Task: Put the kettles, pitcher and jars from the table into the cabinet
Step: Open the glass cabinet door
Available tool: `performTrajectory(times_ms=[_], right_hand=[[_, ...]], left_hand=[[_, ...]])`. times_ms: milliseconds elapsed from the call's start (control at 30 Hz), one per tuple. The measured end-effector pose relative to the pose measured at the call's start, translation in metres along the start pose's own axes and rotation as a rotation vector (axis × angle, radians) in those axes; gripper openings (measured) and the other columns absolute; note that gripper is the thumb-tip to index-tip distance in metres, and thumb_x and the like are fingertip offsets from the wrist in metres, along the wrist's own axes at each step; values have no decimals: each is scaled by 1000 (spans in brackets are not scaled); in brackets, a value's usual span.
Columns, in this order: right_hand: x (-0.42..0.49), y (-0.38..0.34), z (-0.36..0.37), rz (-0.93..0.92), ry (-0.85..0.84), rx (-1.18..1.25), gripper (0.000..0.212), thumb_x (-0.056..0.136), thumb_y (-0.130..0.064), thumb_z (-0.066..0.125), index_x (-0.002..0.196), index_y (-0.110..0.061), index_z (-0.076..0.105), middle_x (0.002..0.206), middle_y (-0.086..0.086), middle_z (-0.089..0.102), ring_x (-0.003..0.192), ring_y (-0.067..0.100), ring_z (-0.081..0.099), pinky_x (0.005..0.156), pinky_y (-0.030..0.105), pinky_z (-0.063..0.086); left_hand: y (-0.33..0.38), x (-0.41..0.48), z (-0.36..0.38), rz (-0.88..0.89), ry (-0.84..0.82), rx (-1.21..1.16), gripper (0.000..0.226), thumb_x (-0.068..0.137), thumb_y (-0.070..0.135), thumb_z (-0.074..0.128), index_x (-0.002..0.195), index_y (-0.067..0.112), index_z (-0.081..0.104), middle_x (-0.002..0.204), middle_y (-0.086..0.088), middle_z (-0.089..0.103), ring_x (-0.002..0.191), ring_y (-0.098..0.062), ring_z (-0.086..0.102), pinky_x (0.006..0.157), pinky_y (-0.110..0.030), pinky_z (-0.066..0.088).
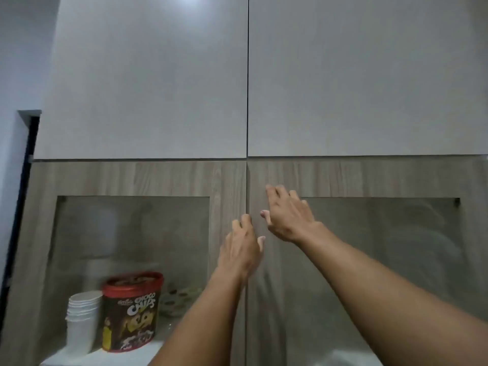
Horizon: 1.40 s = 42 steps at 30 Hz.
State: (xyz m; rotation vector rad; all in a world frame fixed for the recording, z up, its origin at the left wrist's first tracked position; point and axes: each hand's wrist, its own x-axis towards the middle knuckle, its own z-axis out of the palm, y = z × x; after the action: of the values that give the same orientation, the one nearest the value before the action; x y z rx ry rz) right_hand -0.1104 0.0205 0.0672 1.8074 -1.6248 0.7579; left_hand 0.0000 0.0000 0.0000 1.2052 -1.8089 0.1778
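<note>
Both arms up at the cabinet [148, 178], its two wood-grain glass doors shut. Left hand [241, 249] spread flat, fingers apart, holding nothing, pressed by the centre seam on the left door [227, 186]. Right hand [286, 215] also splayed and empty, lying on the right door [369, 178] just across the seam, a little higher. Behind the left glass: a red-lidded tub [130, 313] beside a stack of white cups [81, 318] on the shelf. Kettles, pitcher, jars are nowhere in shot
</note>
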Motion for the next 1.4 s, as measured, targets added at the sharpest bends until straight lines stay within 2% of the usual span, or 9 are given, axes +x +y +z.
performTrajectory(times_ms=[133, 300, 567, 767, 967, 1133, 1200, 1267, 1400], right_hand=[[56, -1, 5, -13, 53, 19, 58, 98, -38, 50, 147, -16, 28, 143, 13, 38, 127, 37, 42, 99, 54, 42], [98, -9, 10, 37, 26, 56, 74, 90, -38, 63, 150, -25, 21, 145, 16, 28, 132, 39, 34, 104, 55, 36], [93, -24, -16, 139, 13, 241, 60, 85, -26, 57, 142, -20, 38, 141, 21, 33, 132, 44, 37, 107, 49, 39], [44, -43, -53, 160, 105, 271, 60, 83, -34, 69, 134, -22, 38, 135, 18, 36, 126, 39, 39, 99, 50, 41], [-39, -58, -135, 243, 151, 364, 74, 80, -35, 77, 139, -26, 35, 137, 21, 37, 127, 45, 42, 102, 50, 44], [-136, -60, -208, 364, 175, 354, 95, 75, -32, 81, 147, -38, 19, 140, 21, 32, 124, 47, 47, 101, 44, 45], [-177, -54, -222, 475, 104, 304, 105, 74, -35, 81, 152, -31, 10, 146, 22, 28, 128, 44, 47, 104, 45, 44], [-218, -40, -233, 569, 19, 267, 95, 75, -41, 76, 149, -17, 21, 141, 21, 39, 123, 38, 51, 99, 42, 47], [-288, -11, -270, 652, 53, 279, 37, 79, -46, 63, 97, -14, 61, 97, 9, 65, 91, 31, 61, 74, 36, 49]], left_hand=[[0, 39, 17, -146, 33, -212, 46, 90, 29, 67, 124, 18, 38, 119, -7, 44, 101, -23, 55, 80, -33, 48], [-4, 61, 27, -232, 126, -226, 52, 84, 22, 75, 119, 12, 38, 118, -10, 50, 95, -23, 54, 70, -28, 39], [1, 38, 18, -247, 4, -278, 77, 78, 38, 79, 131, 12, 30, 132, -10, 40, 121, -33, 48, 99, -44, 46], [7, -11, -17, -296, -203, -398, 53, 87, 45, 66, 122, 12, 45, 128, -15, 58, 117, -35, 58, 94, -40, 50], [33, -106, -59, -199, -385, -518, 50, 77, 42, 78, 116, 13, 64, 117, -5, 70, 105, -21, 67, 77, -25, 54], [73, -200, -68, -75, -436, -504, 49, 73, 49, 77, 107, 14, 72, 106, -4, 75, 98, -20, 71, 83, -37, 61], [101, -226, -77, -29, -402, -470, 46, 76, 48, 72, 105, 13, 70, 103, -8, 73, 96, -27, 70, 82, -38, 60], [133, -250, -91, 26, -395, -448, 40, 79, 41, 67, 105, 10, 67, 102, -13, 72, 95, -33, 67, 80, -38, 58], [194, -301, -106, 166, -369, -487, 28, 83, 31, 61, 103, 10, 61, 95, -11, 69, 87, -32, 64, 75, -37, 51]])
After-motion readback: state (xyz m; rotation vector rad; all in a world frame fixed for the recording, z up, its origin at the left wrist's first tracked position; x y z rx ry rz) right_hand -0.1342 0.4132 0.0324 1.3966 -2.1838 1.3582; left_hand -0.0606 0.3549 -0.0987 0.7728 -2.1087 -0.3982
